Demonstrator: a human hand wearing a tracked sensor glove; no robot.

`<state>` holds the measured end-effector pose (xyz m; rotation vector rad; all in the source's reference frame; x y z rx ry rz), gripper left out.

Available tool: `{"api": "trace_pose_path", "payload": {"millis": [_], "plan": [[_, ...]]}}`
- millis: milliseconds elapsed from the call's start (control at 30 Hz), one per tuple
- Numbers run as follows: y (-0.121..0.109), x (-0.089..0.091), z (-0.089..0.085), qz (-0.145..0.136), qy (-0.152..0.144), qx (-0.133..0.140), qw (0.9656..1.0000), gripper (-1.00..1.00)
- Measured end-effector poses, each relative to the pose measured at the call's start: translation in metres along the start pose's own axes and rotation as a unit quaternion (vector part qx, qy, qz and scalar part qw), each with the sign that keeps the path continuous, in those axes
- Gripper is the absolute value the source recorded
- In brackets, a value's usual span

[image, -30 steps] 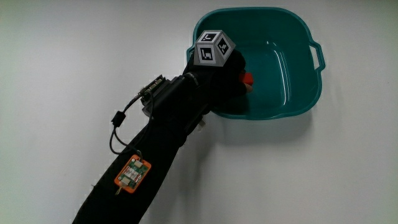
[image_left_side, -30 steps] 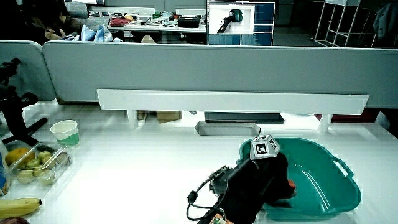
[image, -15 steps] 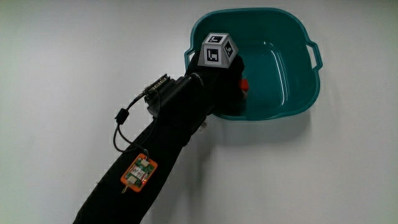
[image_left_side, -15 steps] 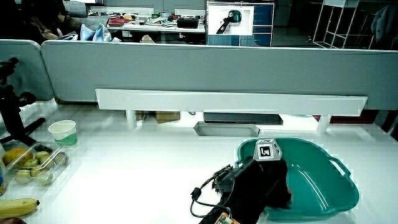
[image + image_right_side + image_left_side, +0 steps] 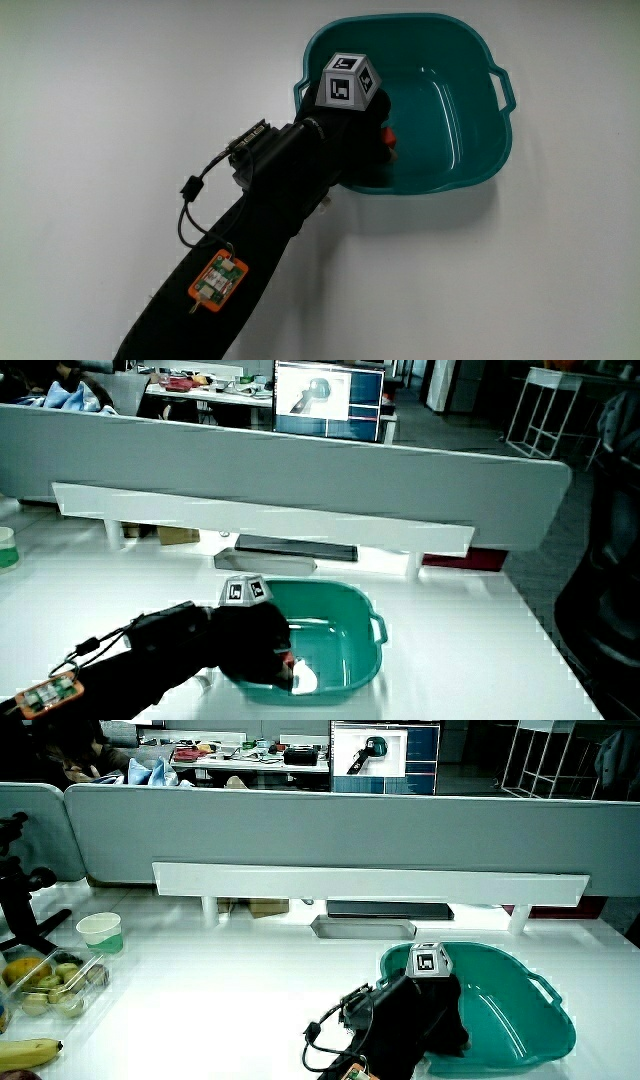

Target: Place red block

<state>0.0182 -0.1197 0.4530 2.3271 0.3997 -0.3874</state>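
Note:
A teal plastic basin (image 5: 478,38) stands on the white table. The gloved hand (image 5: 362,135) reaches over the basin's rim nearest the person and down inside it, the patterned cube (image 5: 347,80) on its back. A small red block (image 5: 388,137) peeks out from under the curled fingers, low in the basin; most of it is hidden. In both side views the hand (image 5: 432,1012) (image 5: 256,648) fills the near part of the basin (image 5: 546,996) (image 5: 362,606). A sliver of red (image 5: 288,657) shows at the fingertips in a side view.
A paper cup (image 5: 100,932), a clear box of fruit (image 5: 50,985) and a banana (image 5: 25,1052) lie at the table's edge, away from the basin. A flat grey tray (image 5: 362,927) sits by the low partition. An orange sensor board (image 5: 214,281) is strapped to the forearm.
The hand has sunk a little deeper into the basin, and less of the red block shows past the fingers than a second ago.

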Motion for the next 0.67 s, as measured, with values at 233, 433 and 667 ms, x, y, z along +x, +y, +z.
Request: {"api": "trace_pose_path", "payload": {"millis": [233,433,667], "plan": [[-0.01,-0.002,0.008,-0.008,-0.016,0.016,0.9997,-1.0],[-0.019,-0.006,0.012,-0.04,-0.043,0.042,0.9974,-1.0],[-0.04,-0.012,0.023,-0.083,-0.082,0.078,0.9901,-1.0]]}}
